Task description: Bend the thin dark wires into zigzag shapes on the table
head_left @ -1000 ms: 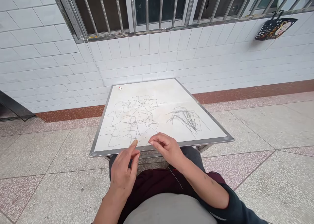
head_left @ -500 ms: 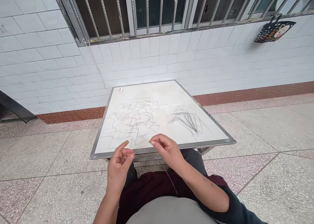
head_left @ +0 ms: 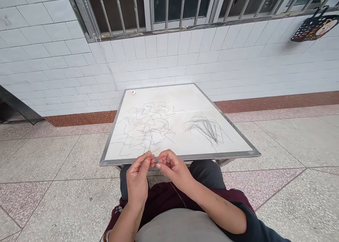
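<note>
Left hand [head_left: 138,177]: narrow, thumb and fingers pinching our thin wire [head_left: 178,194].
Right hand [head_left: 174,169]: narrow, just beside it, pinching that wire too.
Wire's place: at the table [head_left: 169,93]'s six o'clock edge, its tail slanting toward five.
Bent wires [head_left: 150,131]: we see them spread at eleven o'clock.
Loose bundle [head_left: 210,130]: lies at our two o'clock.

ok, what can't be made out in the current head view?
Head view: whether the right hand pinches a strand; its own fingers hide it.
Head view: strand count in the wire bundle; they overlap.
Head view: what the small red-and-white item is; too small.
Head view: patterned bag's right end; cut off by the frame edge.
</note>
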The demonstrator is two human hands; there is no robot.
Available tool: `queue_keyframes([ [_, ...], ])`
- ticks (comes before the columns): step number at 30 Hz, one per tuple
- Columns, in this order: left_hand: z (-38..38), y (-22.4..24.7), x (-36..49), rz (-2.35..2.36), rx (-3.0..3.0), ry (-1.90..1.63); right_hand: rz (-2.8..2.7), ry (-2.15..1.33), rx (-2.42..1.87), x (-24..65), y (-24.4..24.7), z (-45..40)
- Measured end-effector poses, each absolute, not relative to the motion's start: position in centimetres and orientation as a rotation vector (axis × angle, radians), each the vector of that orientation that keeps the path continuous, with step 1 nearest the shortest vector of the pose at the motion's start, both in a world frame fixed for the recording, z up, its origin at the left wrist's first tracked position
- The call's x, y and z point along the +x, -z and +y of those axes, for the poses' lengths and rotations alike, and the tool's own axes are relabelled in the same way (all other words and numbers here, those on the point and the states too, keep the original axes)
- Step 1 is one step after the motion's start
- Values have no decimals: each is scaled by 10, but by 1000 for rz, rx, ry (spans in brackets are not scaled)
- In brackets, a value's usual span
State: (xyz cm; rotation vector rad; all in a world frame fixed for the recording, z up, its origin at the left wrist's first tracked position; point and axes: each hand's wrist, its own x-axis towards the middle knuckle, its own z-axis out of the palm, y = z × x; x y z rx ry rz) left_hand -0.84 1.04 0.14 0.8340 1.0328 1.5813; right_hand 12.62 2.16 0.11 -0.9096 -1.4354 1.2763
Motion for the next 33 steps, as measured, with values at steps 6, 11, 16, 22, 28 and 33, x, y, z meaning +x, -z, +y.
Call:
queue_keyframes([
  [6,9,-5,-4,909,674,-1596,-1297,-1334,-831,118,1,19],
  [11,5,-3,1,844,651,-1553,-1189,-1405,-821,117,3,21],
  [16,8,0,4,950,642,-1581,-1319,-1186,-952,114,4,16],
  [22,13,-7,-7,1016,609,-1633,-1509,-1175,-932,117,11,12],
  [28,17,-10,-16,1016,545,-1690,-1500,-1377,-929,123,19,8],
  [33,18,-6,-17,1019,550,-1691,-1452,-1469,-932,121,20,7],
])
